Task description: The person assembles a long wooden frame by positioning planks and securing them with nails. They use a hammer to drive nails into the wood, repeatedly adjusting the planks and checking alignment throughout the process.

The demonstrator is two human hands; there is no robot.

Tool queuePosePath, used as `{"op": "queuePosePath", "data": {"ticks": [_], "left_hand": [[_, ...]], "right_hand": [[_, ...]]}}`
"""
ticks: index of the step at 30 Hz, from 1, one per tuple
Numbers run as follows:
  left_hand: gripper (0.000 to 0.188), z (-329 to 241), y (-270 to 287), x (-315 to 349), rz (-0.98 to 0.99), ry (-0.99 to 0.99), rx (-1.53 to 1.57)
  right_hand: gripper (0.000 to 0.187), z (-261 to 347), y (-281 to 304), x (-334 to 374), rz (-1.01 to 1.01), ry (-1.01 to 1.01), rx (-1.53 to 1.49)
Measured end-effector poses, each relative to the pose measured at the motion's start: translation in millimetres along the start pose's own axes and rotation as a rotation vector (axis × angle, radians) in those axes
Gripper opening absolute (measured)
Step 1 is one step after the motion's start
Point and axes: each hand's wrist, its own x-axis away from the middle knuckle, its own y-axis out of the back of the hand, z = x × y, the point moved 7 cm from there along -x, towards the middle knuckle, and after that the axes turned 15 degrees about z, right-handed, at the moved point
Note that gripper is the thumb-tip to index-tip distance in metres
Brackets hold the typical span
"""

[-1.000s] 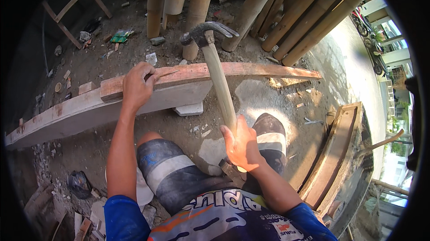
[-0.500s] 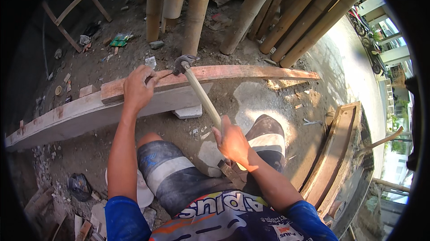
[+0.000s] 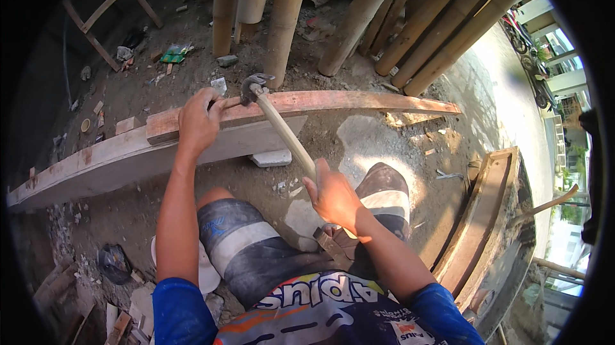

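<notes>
My right hand is wrapped around the pale wooden handle of a claw hammer. The hammer's dark head is over the reddish wooden beam, close to my left hand. Fingers of my left hand pinch a thin brown rod that lies along the beam's top. The rod's far end meets the hammer head, and I cannot make out exactly what kind of rod it is. Beneath the beam's left part runs a longer grey-white board.
A pale block sits under the board. Several bamboo poles stand beyond the beam. At the right lies a long wooden trough, with a stick beside it. Rubble and wood scraps are at lower left, a wooden frame at upper left.
The hammer head has shifted slightly left along the rod, nearer my left hand, and less of the rod shows. Both hands keep their grip.
</notes>
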Motion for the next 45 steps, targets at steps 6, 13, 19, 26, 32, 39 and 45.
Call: {"op": "queuePosePath", "data": {"ticks": [6, 13, 19, 26, 32, 39, 45], "left_hand": [[0.01, 1.6, 1.1, -1.0, 0.069, 0.049, 0.086], [0.012, -5.7, -4.7, 1.2, -0.01, -0.058, -0.121], [0.011, 42.3, 10.7, -3.3, -0.112, 0.14, 0.784], [0.014, 73.4, 54.0, 13.3, -0.309, -0.044, 1.435], [0.015, 78.8, 48.9, 14.4, -0.254, -0.065, 1.29], [0.016, 75.8, 112.4, 44.8, -0.472, -0.049, 0.823], [0.015, 81.4, 103.3, 53.0, -0.457, 0.017, 0.485]], "right_hand": [[0.036, -27.5, -10.1, 0.8, -0.046, -0.062, -0.099], [0.036, -30.2, -12.4, 0.4, -0.066, -0.047, -0.067], [0.034, -29.0, -12.3, -2.4, -0.06, -0.077, -0.091], [0.034, -34.7, -20.6, -15.4, -0.131, -0.005, -0.102], [0.036, -39.0, -34.7, -25.1, -0.196, -0.001, -0.115], [0.034, -40.5, -35.0, -23.7, -0.169, -0.036, -0.128], [0.035, -39.4, -35.9, -25.5, -0.192, -0.03, -0.123]]}}
